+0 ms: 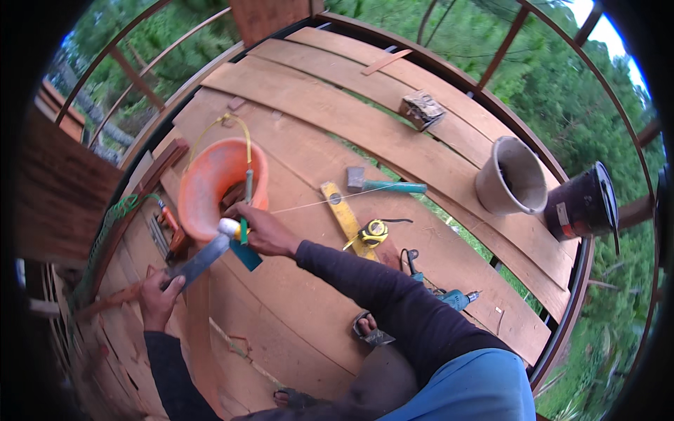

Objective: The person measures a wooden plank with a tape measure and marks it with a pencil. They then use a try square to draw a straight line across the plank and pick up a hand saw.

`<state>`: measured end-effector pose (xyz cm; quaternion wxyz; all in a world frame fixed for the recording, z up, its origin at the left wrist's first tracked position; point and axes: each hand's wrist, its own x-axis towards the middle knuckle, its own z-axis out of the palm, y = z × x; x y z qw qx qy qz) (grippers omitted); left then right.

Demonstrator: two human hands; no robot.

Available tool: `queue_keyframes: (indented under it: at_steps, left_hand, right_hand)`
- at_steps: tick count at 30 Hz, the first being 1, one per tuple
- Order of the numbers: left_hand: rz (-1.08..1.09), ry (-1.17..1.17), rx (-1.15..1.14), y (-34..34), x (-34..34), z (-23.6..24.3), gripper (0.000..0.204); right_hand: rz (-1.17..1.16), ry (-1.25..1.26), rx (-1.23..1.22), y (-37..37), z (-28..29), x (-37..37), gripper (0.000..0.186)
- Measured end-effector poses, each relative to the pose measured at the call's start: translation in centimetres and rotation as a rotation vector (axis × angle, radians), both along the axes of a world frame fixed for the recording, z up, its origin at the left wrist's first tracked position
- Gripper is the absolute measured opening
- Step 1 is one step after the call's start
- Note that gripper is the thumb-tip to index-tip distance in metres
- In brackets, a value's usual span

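Observation:
My left hand (157, 298) is closed around the near end of a flat grey metal blade-like tool (198, 264). Its far end meets a round white-and-yellow piece (230, 227) at my right hand (265, 230). The right fingers are closed on that piece, with a green strip beside them and a flat teal piece (246, 256) hanging below; its exact kind I cannot make out. Just beyond both hands stands an orange bucket (194, 186) with a yellow rope handle and dark contents. A thin string runs rightward from near my right hand toward a hammer (393, 186).
On the plank floor (281, 295) lie a yellow spirit level (341, 212), a tape measure (374, 232) and a teal power drill (458, 299). A grey bucket (511, 175), a black bucket (581, 201) and a worn block (422, 110) stand farther right. Gaps show between planks; railings edge the platform.

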<state>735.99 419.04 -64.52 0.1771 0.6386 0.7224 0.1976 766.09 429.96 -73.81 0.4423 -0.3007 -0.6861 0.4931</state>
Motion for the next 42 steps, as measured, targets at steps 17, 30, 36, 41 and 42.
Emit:
queue_keyframes:
  at_steps: [17, 30, 36, 41, 42]
  left_hand:
    - [0.302, 0.178, 0.334, -14.4, -11.4, -9.5, 0.049]
    - [0.168, 0.198, -0.153, -12.9, -9.1, -17.8, 0.117]
    - [0.207, 0.222, -0.265, -11.6, -9.5, -18.6, 0.13]
    - [0.209, 0.127, -0.219, -11.3, -10.5, -19.2, 0.129]
    - [0.204, 0.092, -0.187, -11.0, -10.6, -19.2, 0.129]
  right_hand:
    - [0.774, 0.057, -0.861, -14.6, -11.5, -9.4, 0.022]
    - [0.476, -0.032, -0.889, -12.7, -14.7, -20.3, 0.008]
    - [0.415, -0.049, -0.928, -11.9, -15.7, -23.9, 0.008]
    - [0.362, 0.054, -1.025, -12.2, -15.7, -25.3, 0.004]
    - [0.368, 0.058, -1.02, -12.0, -16.0, -25.5, 0.004]
